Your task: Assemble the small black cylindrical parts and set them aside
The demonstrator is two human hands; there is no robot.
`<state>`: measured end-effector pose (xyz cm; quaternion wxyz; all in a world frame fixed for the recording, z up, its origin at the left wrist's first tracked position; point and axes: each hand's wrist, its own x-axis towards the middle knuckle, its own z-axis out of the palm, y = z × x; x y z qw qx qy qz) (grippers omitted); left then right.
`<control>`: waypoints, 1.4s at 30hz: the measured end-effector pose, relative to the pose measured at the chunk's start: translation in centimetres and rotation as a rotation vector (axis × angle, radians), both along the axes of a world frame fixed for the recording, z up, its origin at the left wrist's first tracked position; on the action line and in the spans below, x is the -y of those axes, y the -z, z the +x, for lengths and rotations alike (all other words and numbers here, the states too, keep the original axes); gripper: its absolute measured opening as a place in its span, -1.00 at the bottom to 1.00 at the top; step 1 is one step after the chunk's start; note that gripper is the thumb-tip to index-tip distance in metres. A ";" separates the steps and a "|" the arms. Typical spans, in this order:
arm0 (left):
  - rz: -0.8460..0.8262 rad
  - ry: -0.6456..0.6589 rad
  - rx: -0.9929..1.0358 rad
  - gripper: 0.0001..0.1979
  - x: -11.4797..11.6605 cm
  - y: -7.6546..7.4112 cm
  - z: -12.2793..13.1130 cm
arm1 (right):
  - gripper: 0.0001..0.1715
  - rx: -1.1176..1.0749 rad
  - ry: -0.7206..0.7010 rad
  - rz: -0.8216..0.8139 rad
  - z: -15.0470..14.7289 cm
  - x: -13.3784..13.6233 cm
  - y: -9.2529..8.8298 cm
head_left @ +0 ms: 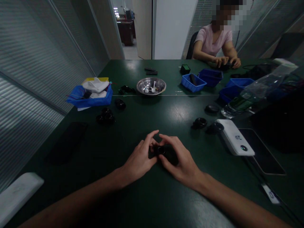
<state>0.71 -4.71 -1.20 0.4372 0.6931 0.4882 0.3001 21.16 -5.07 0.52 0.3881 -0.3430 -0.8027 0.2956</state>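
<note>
Close in front of me, above the green table, both hands meet around a small black part with a round ring-like end [161, 150]. My left hand [140, 155] grips its left side, index finger stretched forward and the other fingers curled. From the right, my right hand [180, 160] pinches the ring end between thumb and fingers. Much of the part is hidden by the fingers and lost in shade. Similar black ring-shaped parts [199, 123] lie to the right, and a cluster of black parts [106, 116] lies to the left.
A blue basket [95, 102] with white material stands at the left. Ahead is a steel bowl [151, 83] with small items. Blue bins [193, 83], a plastic bottle [251, 91], a white power bank [235, 137] and a dark tablet [266, 158] are at right. Across the table [166, 110] sits a co-worker [212, 42].
</note>
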 end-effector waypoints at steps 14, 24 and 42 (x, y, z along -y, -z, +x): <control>-0.016 -0.005 -0.009 -0.13 -0.1 -0.4 0.1 | -0.22 -0.037 -0.048 0.006 0.0 0.0 0.0; -0.026 -0.005 -0.016 -0.12 -0.1 -0.5 0.1 | -0.21 -0.011 -0.037 -0.010 0.1 0.1 0.1; -0.014 0.000 -0.002 -0.14 -0.1 -0.4 0.1 | -0.33 0.043 0.028 0.027 0.1 0.0 0.0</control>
